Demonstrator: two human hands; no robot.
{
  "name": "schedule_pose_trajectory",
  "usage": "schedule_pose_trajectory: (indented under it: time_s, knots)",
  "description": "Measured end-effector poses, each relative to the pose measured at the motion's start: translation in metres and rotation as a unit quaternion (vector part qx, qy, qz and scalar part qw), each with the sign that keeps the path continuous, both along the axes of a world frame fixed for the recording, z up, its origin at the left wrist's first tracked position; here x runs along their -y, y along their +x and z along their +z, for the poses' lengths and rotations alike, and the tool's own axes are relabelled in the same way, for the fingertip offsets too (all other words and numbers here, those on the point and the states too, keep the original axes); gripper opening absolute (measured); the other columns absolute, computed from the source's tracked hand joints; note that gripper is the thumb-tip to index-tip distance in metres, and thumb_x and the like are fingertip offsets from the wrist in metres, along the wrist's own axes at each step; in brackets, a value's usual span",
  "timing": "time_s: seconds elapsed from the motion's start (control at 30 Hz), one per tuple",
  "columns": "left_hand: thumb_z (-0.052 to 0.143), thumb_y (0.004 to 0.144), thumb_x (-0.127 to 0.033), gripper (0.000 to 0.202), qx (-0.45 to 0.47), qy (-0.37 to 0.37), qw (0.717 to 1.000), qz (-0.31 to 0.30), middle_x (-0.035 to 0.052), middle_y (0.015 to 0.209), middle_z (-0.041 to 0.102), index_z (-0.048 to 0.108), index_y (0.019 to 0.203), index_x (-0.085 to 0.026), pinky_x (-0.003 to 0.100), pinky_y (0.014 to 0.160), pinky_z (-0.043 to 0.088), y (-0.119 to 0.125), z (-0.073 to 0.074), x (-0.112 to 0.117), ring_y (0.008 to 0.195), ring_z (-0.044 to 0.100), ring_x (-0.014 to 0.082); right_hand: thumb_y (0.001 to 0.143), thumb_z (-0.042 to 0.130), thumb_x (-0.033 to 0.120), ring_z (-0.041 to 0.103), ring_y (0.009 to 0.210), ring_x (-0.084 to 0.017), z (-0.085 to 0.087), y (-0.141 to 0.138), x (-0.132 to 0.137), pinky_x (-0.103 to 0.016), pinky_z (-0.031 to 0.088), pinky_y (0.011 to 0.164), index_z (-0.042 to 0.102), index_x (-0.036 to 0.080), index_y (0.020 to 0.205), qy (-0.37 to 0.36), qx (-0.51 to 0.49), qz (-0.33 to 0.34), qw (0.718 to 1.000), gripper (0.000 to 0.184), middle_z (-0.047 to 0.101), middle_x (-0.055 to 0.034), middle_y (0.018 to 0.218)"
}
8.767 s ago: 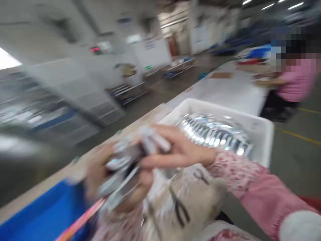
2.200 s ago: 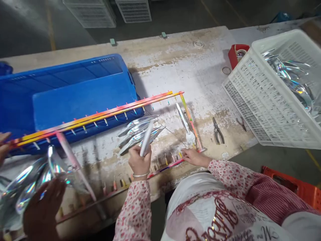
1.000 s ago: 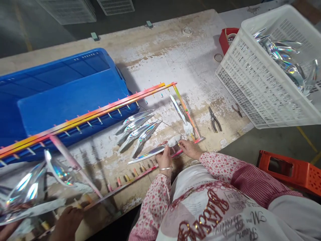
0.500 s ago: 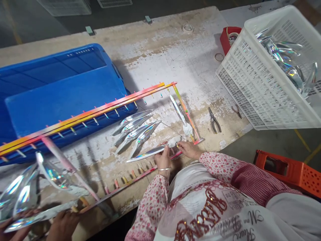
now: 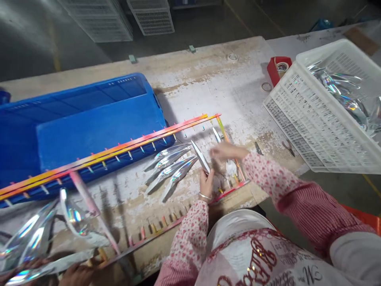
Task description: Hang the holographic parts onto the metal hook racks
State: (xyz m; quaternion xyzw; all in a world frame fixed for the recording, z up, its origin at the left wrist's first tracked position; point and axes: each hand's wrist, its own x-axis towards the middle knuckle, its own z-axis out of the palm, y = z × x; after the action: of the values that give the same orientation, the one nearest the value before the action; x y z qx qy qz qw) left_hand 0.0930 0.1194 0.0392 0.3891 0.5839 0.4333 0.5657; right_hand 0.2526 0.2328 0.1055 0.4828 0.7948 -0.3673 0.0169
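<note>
My left hand [image 5: 206, 183], with a bracelet at the wrist, is closed around the lower end of a shiny silver fishing lure [image 5: 200, 155]. The lure slants upward, its narrow tip near the rack's top bar. Just right of it my right hand [image 5: 228, 151] is smeared by motion, so its fingers cannot be made out. Another lure [image 5: 216, 135] hangs at the right end of the painted hook rack [image 5: 143, 142], partly behind that hand. Several silver lures [image 5: 171, 171] lie on the table left of my left hand.
A blue bin [image 5: 98, 127] stands behind the rack. On the right, a white crate [image 5: 297, 115] holds more lures. Pliers [image 5: 258, 148], smaller pliers [image 5: 288, 147] and a red tape dispenser [image 5: 272, 71] are on the table. At lower left, a co-worker's hands [image 5: 77, 274] hold another lure.
My left hand has swung the lure from nearly level to upright-slanting, toward the rack. My right hand has left the lure's wide end and moved up. The camera view has shifted.
</note>
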Motion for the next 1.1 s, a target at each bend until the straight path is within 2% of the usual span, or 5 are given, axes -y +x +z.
schedule_pose_trajectory:
  time_s: [0.07,0.2,0.83,0.97,1.1]
  knots:
    - [0.063,0.078,-0.05,0.032,-0.04,0.013,0.999,0.02,-0.0002,0.073,0.052,0.052,0.08,-0.021,0.03,0.071,0.042,0.01,-0.004,-0.003,0.071,0.051,0.0166,0.096,0.042,0.027,0.057,0.107,-0.022,0.017,-0.002,-0.065,-0.037,0.041,0.094,0.059,0.017,0.124,0.174,-0.002,-0.12,0.978,0.034,0.065,-0.0092,0.118]
    - [0.055,0.081,-0.056,0.035,-0.091,0.009,0.995,0.034,0.0024,0.074,0.055,0.051,0.08,-0.02,0.032,0.069,0.042,0.019,-0.01,-0.014,0.07,0.053,0.0187,0.093,0.048,0.029,0.049,0.118,-0.027,0.016,-0.01,-0.119,-0.048,0.029,0.105,0.051,0.015,0.132,0.226,0.069,-0.117,0.965,0.041,0.056,-0.0136,0.132]
    - [0.053,0.083,-0.058,0.037,-0.047,0.011,0.997,-0.056,0.0013,0.062,0.053,0.054,0.073,-0.022,0.033,0.069,0.042,0.008,-0.02,-0.038,0.062,0.051,0.0192,0.094,0.045,0.034,0.044,0.125,-0.027,-0.007,-0.005,-0.099,-0.051,0.017,0.111,0.04,0.018,0.142,0.24,0.099,-0.109,0.96,0.05,0.044,-0.0131,0.144]
    - [0.071,0.071,-0.045,0.028,-0.095,0.062,0.991,-0.071,0.0078,0.084,0.063,0.063,0.083,-0.021,0.037,0.087,0.043,-0.034,-0.014,-0.047,0.086,0.058,0.0252,0.094,0.047,0.034,0.032,0.136,-0.029,-0.001,-0.002,-0.087,-0.053,0.014,0.114,0.041,0.016,0.142,0.255,0.055,-0.131,0.956,0.052,0.039,-0.0139,0.149]
    - [0.073,0.07,-0.031,0.036,-0.365,0.052,0.93,-0.009,0.0156,0.106,0.061,0.065,0.103,-0.018,0.044,0.097,0.038,-0.102,-0.015,-0.044,0.108,0.053,0.0327,0.096,0.041,0.032,0.043,0.128,-0.025,0.002,-0.008,-0.036,-0.044,0.031,0.109,0.053,0.015,0.131,0.257,-0.068,-0.176,0.948,0.041,0.053,-0.0136,0.134]
